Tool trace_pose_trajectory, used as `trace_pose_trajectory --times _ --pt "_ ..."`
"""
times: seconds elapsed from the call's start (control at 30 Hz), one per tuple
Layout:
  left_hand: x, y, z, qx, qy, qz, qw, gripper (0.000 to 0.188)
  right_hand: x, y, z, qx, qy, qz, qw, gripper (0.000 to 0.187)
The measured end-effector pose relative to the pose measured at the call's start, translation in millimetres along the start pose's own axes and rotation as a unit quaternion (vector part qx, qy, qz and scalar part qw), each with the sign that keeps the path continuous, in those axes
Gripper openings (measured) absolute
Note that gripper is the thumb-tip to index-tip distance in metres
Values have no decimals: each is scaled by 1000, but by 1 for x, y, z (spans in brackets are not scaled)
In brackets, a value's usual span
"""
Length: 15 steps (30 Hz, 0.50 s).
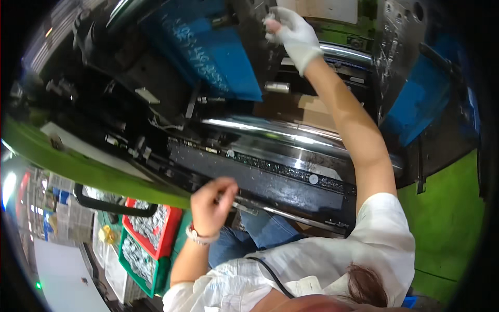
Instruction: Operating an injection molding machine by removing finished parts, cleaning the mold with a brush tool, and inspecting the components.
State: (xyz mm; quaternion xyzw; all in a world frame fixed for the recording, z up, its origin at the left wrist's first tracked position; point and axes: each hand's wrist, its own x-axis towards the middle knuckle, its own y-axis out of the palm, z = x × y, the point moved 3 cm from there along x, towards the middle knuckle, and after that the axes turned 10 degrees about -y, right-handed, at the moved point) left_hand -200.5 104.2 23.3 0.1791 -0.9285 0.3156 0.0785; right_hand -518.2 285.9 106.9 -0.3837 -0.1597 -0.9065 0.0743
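My right hand (pixel 295 37), in a white glove with bare fingertips, reaches deep into a machine, close against the dark metal mould plate (pixel 260 47) at the top. Its fingers are pinched together at the plate's face; a small whitish bit shows there, too small to name. My bare left hand (pixel 213 205) hovers by the machine's front edge, fingers loosely curled in and slightly blurred, with nothing seen in them. A bracelet circles that wrist.
Shiny steel bars (pixel 260 127) cross the machine bed in front of me. A second mould plate (pixel 397 41) stands at right, with blue sheets (pixel 416 106) beside it. A green door with a black handle (pixel 114 207) is at left, near red (pixel 169 234) and green bins (pixel 150 288) of small parts.
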Motion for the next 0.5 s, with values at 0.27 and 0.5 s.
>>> trace_pose_trajectory --times 0.27,0.5 --pt "-60 -8 61 25 -166 144 975 11 106 -12 -60 -124 -33 44 991 34" --pt "-76 -17 82 22 -228 122 966 13 97 -12 -65 -69 1 64 996 37"
